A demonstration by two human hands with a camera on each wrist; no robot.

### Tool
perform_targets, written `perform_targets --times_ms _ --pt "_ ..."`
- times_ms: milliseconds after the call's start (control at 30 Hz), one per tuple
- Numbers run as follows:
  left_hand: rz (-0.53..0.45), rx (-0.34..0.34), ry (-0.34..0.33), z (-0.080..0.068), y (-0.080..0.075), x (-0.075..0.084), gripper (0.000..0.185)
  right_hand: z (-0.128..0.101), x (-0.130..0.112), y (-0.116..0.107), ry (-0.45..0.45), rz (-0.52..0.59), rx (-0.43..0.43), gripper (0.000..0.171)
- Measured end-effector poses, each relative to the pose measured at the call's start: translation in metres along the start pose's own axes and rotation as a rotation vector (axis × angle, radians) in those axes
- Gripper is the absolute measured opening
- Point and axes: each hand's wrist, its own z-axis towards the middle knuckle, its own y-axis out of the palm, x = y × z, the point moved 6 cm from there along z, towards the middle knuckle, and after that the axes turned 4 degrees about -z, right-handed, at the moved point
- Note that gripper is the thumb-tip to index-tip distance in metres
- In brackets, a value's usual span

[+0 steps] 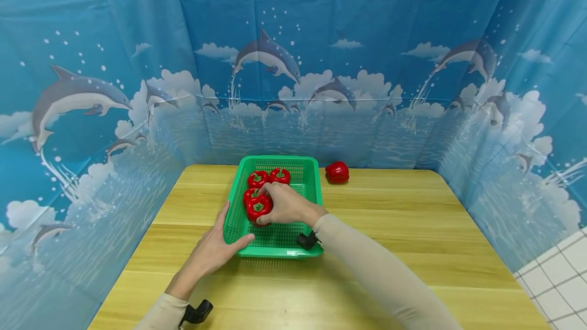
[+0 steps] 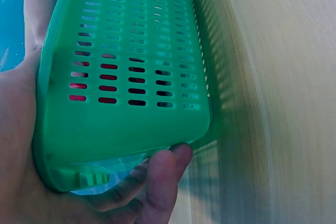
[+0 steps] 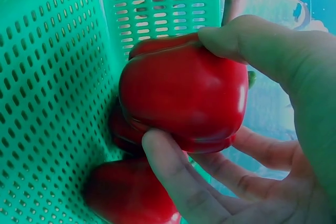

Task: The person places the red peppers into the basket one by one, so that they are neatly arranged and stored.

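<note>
My right hand holds a red bell pepper between thumb and fingers, inside the left part of a green plastic basket. In the head view this pepper's green stem end faces up, and it overlaps another red pepper just behind it. Two more peppers sit farther back in the basket, one at the left and one beside it. At the basket's near left corner, my left hand grips the rim and side wall. The left wrist view shows its fingertips curled at the corner.
One red bell pepper lies on its side on the wooden table, right of the basket's far corner. A blue dolphin-print curtain surrounds the table at the back and sides. White tiles show at the lower right.
</note>
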Motion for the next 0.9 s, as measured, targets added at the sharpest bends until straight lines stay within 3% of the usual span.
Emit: perform_targets --times_ms 900 --pt "0.000 0.004 0.016 0.001 0.001 -0.001 0.126 0.014 0.001 0.012 0.030 -0.034 -0.089 0.073"
